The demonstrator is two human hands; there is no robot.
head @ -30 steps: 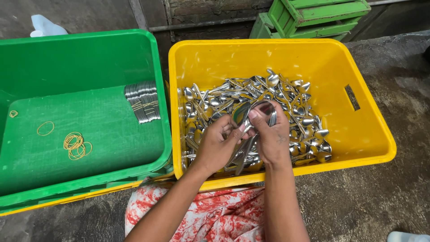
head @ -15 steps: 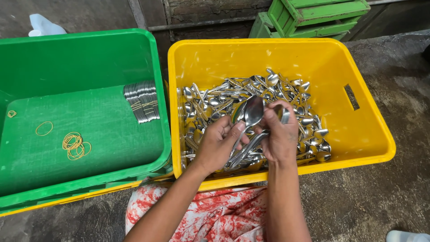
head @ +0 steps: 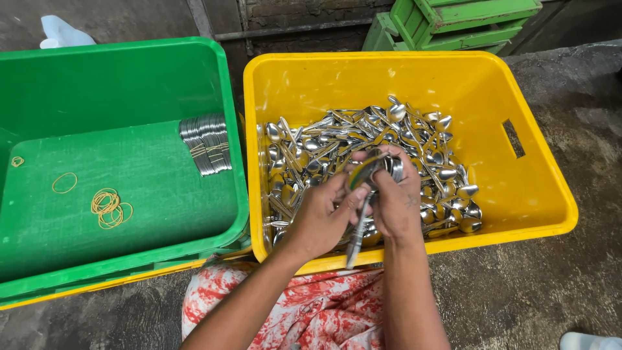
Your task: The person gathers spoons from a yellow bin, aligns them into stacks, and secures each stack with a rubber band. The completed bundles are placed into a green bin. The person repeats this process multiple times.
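Over the yellow crate (head: 547,214), your left hand (head: 321,217) and right hand (head: 396,201) are both closed around a stack of spoons (head: 363,194). One banded bundle (head: 206,144) lies in the green crate (head: 129,58) beside spare rubber bands (head: 109,207); judging by the loose spoons (head: 337,139) heaped below, most remains.

A second ago both my hands were low on the heap of loose spoons (head: 414,152) in the yellow crate (head: 311,84), fingers curled over a few of them, with the spoons I held lying almost flat. Half a second ago I had them lifted, bowls up and facing me, handles fanned out below my palms. Now the stack of spoons (head: 364,194) in my grip stands closer together and nearly upright, bowls edge-on at the top, the handles hanging as one bunch past the crate's near rim. My left hand (head: 324,217) has slid in against my right hand (head: 396,201), thumbs meeting on the stack.
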